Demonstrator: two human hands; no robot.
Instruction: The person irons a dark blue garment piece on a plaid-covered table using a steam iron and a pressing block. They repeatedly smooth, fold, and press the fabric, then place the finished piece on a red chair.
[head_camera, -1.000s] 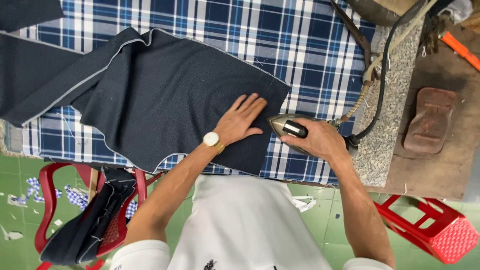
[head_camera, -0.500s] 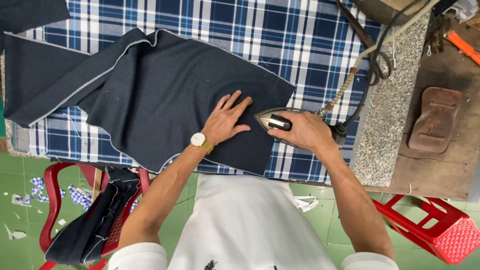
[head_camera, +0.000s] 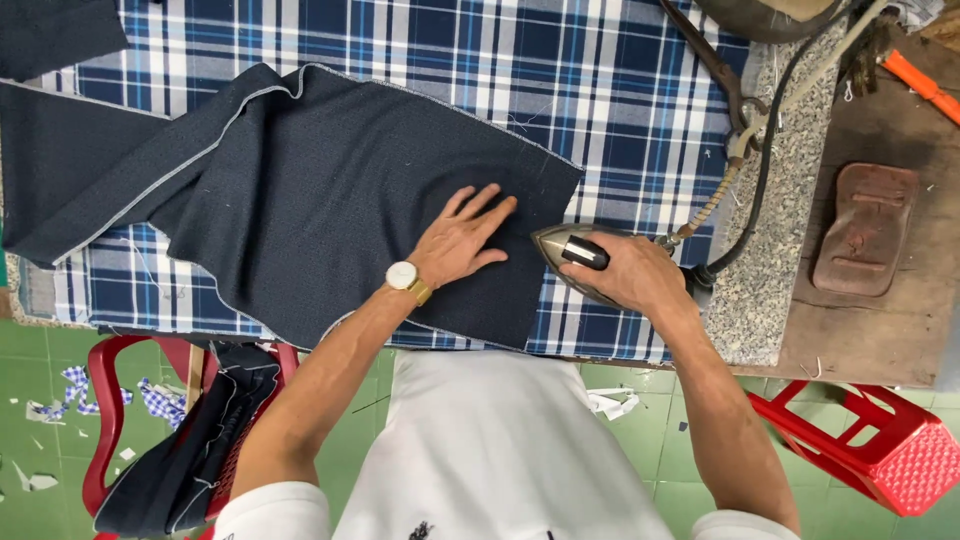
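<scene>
you have one iron under your right hand, and your fingers are clenched around its black handle, knuckles up, wrist bent back toward your body. the iron is metal, pointed at the nose, and its tip sits at the right edge of the dark cloth, sole down on the plaid cover. your left hand lies flat on that cloth just beside the iron's tip, fingers released and spread, pointing up and to the right, palm pressing the weave. one watch with a pale round face sits on that wrist.

the dark cloth is one large navy piece with a fine dotted texture and a pale stitched edge; its left part is folded over itself and runs off toward the table's left edge. the cover beneath is blue and white check.

one braided cord and one black cable run from the iron's rear up across a speckled stone slab. one rust-brown iron rest lies on the wooden bench, well apart from your hand. two red plastic stools stand on the green tiled floor: the left stool carries a heap of dark cloth, and the right stool is bare.
</scene>
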